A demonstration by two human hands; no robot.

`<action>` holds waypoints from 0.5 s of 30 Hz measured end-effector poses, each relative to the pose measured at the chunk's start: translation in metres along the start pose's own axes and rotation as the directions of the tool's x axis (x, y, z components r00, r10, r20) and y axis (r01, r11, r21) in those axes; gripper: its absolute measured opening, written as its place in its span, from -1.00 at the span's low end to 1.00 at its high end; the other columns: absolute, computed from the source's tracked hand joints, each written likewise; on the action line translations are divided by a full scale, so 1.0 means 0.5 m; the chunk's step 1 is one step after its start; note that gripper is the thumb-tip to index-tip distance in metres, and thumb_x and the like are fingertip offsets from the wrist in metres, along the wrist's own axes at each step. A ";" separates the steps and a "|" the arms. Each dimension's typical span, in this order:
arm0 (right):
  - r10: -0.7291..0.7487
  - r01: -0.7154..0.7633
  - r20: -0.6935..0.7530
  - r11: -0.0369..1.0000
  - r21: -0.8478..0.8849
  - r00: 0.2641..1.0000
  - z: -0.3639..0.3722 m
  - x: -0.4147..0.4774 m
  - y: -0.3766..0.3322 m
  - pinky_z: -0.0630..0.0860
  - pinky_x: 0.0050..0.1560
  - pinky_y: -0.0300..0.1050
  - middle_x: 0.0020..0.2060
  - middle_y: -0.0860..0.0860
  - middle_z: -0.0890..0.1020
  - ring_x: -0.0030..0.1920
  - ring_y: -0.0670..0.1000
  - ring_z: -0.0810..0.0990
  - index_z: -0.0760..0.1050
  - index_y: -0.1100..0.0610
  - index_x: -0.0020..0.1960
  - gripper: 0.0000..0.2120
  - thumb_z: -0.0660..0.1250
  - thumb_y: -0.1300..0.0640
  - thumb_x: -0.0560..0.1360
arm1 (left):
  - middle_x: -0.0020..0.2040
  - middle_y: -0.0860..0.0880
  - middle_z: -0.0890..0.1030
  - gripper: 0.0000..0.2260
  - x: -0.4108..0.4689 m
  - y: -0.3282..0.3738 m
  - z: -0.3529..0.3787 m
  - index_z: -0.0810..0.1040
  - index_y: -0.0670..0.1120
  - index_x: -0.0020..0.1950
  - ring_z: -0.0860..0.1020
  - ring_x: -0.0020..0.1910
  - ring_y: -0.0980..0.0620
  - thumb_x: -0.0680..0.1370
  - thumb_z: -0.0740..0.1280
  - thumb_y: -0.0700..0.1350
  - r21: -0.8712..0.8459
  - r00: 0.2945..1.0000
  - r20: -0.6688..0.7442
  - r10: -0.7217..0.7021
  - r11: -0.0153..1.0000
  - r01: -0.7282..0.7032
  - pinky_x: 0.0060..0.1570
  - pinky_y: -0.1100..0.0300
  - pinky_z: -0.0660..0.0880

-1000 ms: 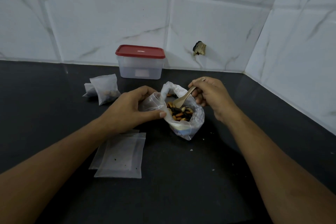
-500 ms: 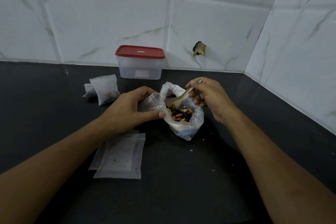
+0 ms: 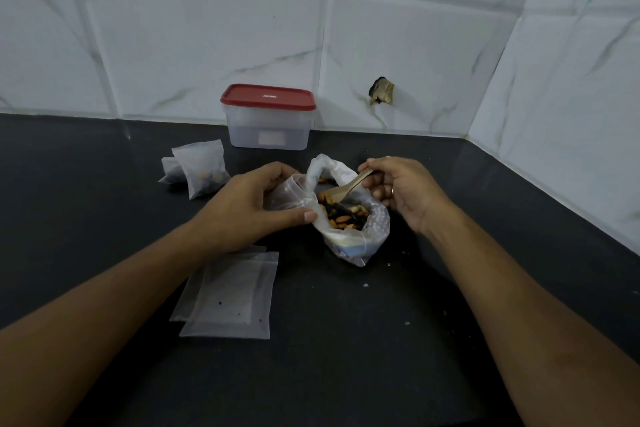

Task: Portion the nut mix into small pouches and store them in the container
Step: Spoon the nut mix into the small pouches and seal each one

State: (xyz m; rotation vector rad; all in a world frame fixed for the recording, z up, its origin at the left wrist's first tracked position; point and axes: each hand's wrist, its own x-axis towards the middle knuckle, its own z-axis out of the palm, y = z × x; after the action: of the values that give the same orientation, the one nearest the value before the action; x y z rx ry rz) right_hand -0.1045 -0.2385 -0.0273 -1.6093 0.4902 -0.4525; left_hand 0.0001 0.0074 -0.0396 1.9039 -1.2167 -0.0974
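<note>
The left hand (image 3: pixel 256 204) has its grip pinched on a small pouch (image 3: pixel 287 196), mouth held open against the bag (image 3: pixel 360 243), probably so the nut mix (image 3: pixel 343 215) has a short trip. The right hand (image 3: pixel 401 191) grips a wooden spoon (image 3: pixel 346 188), bowl down in the mix. On the desk (image 3: pixel 346 357), filled pouches (image 3: pixel 202 168) wait left, empty pouches (image 3: pixel 232 298) nearer, the container (image 3: pixel 270 128) lidded behind.

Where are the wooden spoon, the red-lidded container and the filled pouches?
wooden spoon (image 3: pixel 347 185), head view, where handle meets bowl.
red-lidded container (image 3: pixel 247 133), head view, on its clear front wall.
filled pouches (image 3: pixel 204 166), head view, on the front pouch.
</note>
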 end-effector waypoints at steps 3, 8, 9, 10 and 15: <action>0.033 -0.033 -0.026 0.999 0.015 0.999 -0.001 0.002 0.001 0.35 -0.38 -0.22 -0.39 0.00 0.62 -0.44 -0.08 0.45 0.68 0.20 -0.01 -0.78 0.31 0.12 0.63 | 0.09 0.15 0.67 -0.42 -0.001 -0.001 -0.001 0.51 0.11 0.32 0.64 0.06 0.23 0.36 0.47 0.28 -0.008 1.000 -0.005 0.002 1.000 -0.002 0.10 0.12 0.63; 0.019 -0.018 0.025 0.999 -0.045 0.999 -0.002 -0.002 -0.001 0.36 -0.38 -0.24 -0.32 0.04 0.67 -0.43 -0.10 0.46 0.70 0.24 0.05 -0.77 0.33 0.11 0.62 | 0.09 0.17 0.66 -0.42 0.001 -0.001 0.000 0.51 0.12 0.32 0.63 0.05 0.26 0.35 0.46 0.27 -0.005 1.000 -0.001 -0.006 1.000 0.006 0.09 0.13 0.64; 0.020 -0.019 0.030 0.999 -0.045 0.999 -0.003 -0.003 -0.002 0.36 -0.37 -0.24 -0.31 0.04 0.67 -0.43 -0.10 0.46 0.70 0.24 0.05 -0.77 0.33 0.11 0.62 | 0.10 0.16 0.65 -0.42 0.001 -0.001 0.000 0.50 0.12 0.32 0.63 0.05 0.25 0.35 0.46 0.28 -0.002 1.000 0.002 -0.007 1.000 0.007 0.09 0.12 0.64; 0.022 -0.021 0.029 0.999 -0.044 0.999 -0.003 -0.003 -0.002 0.36 -0.37 -0.23 -0.31 0.04 0.67 -0.43 -0.10 0.46 0.70 0.23 0.04 -0.77 0.33 0.11 0.62 | 0.10 0.15 0.66 -0.41 0.001 -0.002 0.000 0.50 0.12 0.32 0.64 0.05 0.23 0.35 0.46 0.28 0.001 1.000 0.005 -0.006 1.000 0.006 0.09 0.10 0.64; 0.062 -0.061 -0.012 0.998 0.022 0.998 0.000 -0.002 -0.005 0.34 -0.39 -0.22 -0.39 0.00 0.62 -0.46 -0.09 0.43 0.68 0.19 -0.06 -0.78 0.30 0.12 0.63 | 0.07 0.15 0.66 -0.41 0.000 0.000 0.000 0.50 0.11 0.31 0.65 0.03 0.22 0.35 0.45 0.29 0.001 1.000 0.001 -0.008 1.000 0.008 0.06 0.10 0.65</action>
State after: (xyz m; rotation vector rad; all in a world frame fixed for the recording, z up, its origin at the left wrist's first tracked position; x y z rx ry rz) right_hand -0.1052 -0.2378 -0.0249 -1.5675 0.5411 -0.4202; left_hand 0.0003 0.0075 -0.0395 1.9097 -1.2100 -0.1016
